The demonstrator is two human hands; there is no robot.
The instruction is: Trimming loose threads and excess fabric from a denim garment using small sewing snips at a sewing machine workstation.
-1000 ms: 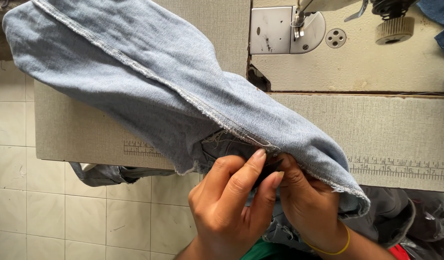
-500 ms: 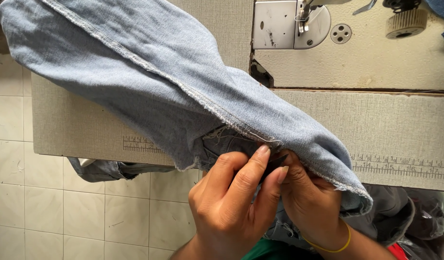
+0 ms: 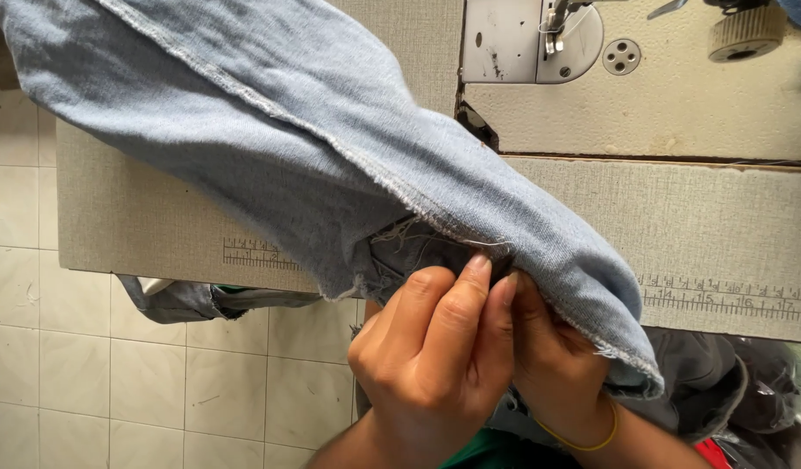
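Down at 6 o'clock, my left hand (image 3: 435,347) and right hand (image 3: 557,365) sit together, pinching the frayed seam of the blue denim (image 3: 314,148). I should grip tight near the edge. Up at 1 o'clock waits the sewing machine (image 3: 539,43).

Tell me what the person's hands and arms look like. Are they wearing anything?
Both hands are bare, with no gloves or rings showing. The left hand has short, plain nails. The right hand has a thin yellow band around its wrist. No sleeves reach the wrists. A bit of green clothing shows between the forearms.
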